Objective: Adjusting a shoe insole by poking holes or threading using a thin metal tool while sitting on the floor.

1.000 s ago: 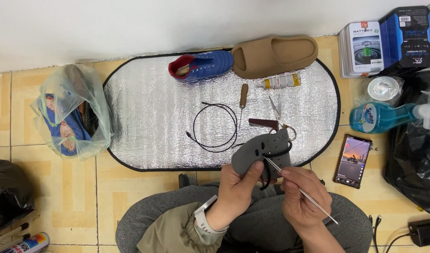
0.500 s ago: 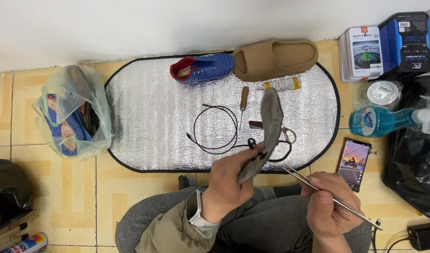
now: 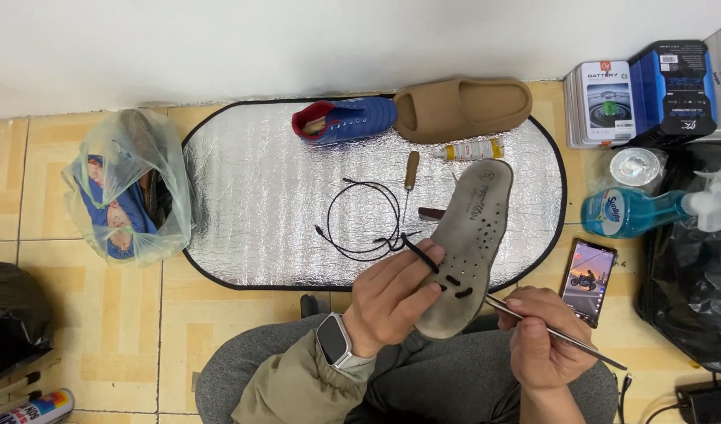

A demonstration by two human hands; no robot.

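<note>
Right of the silver mat (image 3: 258, 196) stood a white box (image 3: 604, 102) and a blue-black box (image 3: 678, 86); a lit phone screen (image 3: 588, 273) lay below them; a yellow-labelled glue tube (image 3: 470, 150) rested on the mat.

The insole (image 3: 469, 243) looks matt grey, suede-like and rough, laced with black cord (image 3: 419, 253); the needle (image 3: 555, 334) is thin shiny metal; the mat (image 3: 258, 180) is crinkled silver foil; the slipper (image 3: 461, 107) is smooth matt foam
</note>
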